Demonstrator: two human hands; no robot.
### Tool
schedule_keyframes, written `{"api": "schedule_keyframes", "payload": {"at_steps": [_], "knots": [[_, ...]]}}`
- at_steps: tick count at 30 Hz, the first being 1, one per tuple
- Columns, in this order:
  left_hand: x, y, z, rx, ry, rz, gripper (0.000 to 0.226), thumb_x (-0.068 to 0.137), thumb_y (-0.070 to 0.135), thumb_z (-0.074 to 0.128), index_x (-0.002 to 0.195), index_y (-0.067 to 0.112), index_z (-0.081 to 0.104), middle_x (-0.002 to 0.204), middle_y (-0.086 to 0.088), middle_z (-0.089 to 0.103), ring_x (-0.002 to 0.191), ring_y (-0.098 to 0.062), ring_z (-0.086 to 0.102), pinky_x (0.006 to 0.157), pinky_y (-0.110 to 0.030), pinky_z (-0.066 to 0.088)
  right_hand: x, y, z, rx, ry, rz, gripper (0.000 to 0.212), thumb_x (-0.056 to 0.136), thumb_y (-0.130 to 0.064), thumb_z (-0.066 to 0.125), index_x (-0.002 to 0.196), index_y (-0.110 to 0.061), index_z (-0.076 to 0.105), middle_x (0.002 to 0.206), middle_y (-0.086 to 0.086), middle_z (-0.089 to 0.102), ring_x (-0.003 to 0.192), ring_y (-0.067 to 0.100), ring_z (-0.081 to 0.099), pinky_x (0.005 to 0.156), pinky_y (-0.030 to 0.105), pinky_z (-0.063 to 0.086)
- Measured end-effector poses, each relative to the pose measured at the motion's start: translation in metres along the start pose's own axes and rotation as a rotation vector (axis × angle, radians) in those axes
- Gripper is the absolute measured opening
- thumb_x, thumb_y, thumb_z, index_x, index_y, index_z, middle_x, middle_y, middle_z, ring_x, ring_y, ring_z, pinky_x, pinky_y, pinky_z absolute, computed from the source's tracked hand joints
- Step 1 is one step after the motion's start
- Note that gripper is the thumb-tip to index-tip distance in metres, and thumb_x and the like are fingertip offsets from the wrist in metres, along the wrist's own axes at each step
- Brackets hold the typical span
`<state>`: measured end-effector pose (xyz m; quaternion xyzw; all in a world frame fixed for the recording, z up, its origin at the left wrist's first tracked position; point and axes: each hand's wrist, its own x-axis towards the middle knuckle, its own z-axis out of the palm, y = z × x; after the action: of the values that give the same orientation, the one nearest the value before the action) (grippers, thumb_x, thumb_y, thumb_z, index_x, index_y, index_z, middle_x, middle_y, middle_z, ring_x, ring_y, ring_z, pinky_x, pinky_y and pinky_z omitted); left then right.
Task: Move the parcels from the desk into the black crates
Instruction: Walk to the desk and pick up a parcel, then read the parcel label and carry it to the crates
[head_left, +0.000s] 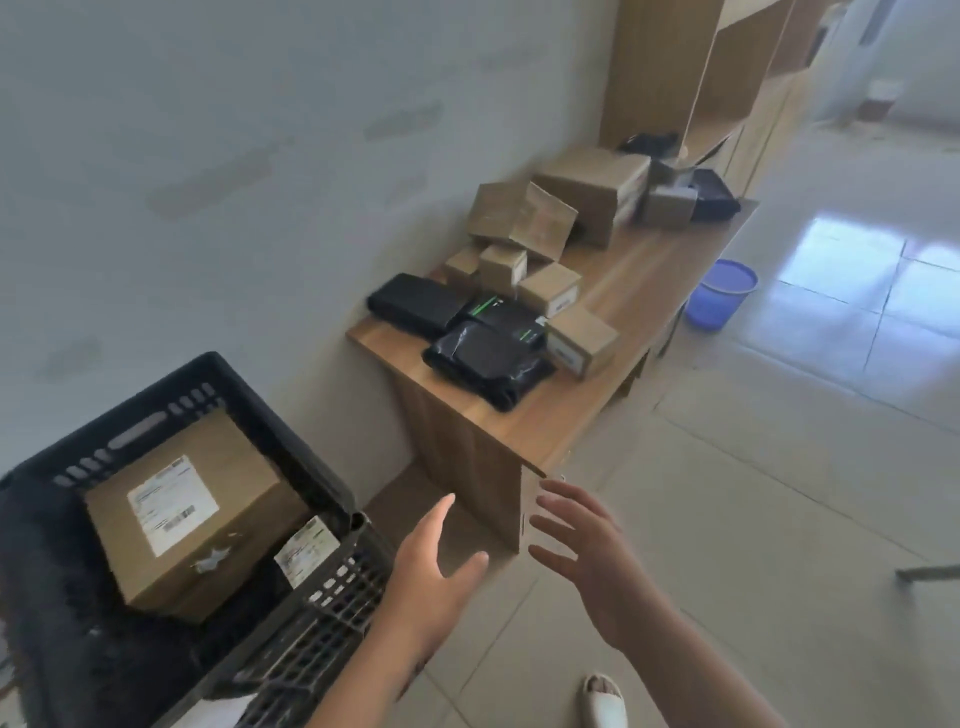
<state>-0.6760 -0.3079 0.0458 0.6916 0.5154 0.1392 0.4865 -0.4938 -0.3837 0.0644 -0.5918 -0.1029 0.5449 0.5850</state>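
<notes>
A black crate (291, 447) stands at the lower left and holds a brown cardboard box (218, 540) with a white label, plus a dark parcel with a label beside it. The wooden desk (613, 374) runs along the wall and carries several parcels: black plastic bags (483, 353) near its front end, small cardboard boxes (582, 340) beside them, larger boxes (592, 192) further back. My left hand (431, 566) and my right hand (587, 551) hover empty with fingers spread, between the crate and the desk's near end.
A blue plastic bucket (719, 293) stands on the tiled floor right of the desk. Wooden cabinets (727, 78) rise at the far end. A metal leg (930, 571) pokes in at the right edge. My white shoe (602, 699) shows at the bottom.
</notes>
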Motion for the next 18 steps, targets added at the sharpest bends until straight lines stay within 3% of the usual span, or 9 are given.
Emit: {"api": "schedule_keyframes", "payload": {"at_steps": [3, 7, 15, 18], "knots": [[0.033, 0.032, 0.031, 0.008, -0.006, 0.004, 0.074, 0.095, 0.031, 0.07, 0.157, 0.044, 0.031, 0.164, 0.014, 0.033, 0.145, -0.001, 0.028, 0.112, -0.024, 0.025, 0.03, -0.039, -0.039, 0.034, -0.001, -0.046, 0.021, 0.099, -0.019, 0.065, 0.118, -0.021, 0.074, 0.124, 0.011, 0.07, 0.118, 0.026, 0.067, 0.09, 0.041, 0.058], [0.072, 0.063, 0.082, -0.025, -0.015, -0.003, 0.071, 0.094, 0.033, 0.069, 0.154, 0.05, 0.033, 0.162, 0.02, 0.034, 0.138, 0.005, 0.028, 0.11, -0.025, 0.027, 0.064, -0.071, -0.093, 0.045, 0.034, -0.043, 0.021, 0.1, -0.017, 0.063, 0.119, -0.017, 0.073, 0.122, 0.012, 0.07, 0.118, 0.027, 0.066, 0.098, 0.045, 0.057], [0.139, 0.109, 0.137, 0.008, -0.079, -0.038, 0.072, 0.095, 0.037, 0.068, 0.154, 0.052, 0.03, 0.162, 0.021, 0.031, 0.136, 0.004, 0.025, 0.112, -0.032, 0.029, 0.118, -0.105, -0.168, 0.113, 0.113, 0.018, 0.018, 0.1, -0.018, 0.063, 0.114, -0.017, 0.075, 0.118, 0.007, 0.073, 0.115, 0.026, 0.068, 0.092, 0.044, 0.059], [0.18, 0.12, 0.144, 0.093, -0.102, -0.047, 0.078, 0.094, 0.036, 0.072, 0.156, 0.049, 0.027, 0.165, 0.013, 0.027, 0.147, -0.008, 0.028, 0.118, -0.041, 0.032, 0.141, -0.11, -0.188, 0.144, 0.16, 0.058, 0.018, 0.1, -0.018, 0.064, 0.114, -0.017, 0.076, 0.119, 0.008, 0.074, 0.114, 0.026, 0.069, 0.093, 0.044, 0.059]]}}
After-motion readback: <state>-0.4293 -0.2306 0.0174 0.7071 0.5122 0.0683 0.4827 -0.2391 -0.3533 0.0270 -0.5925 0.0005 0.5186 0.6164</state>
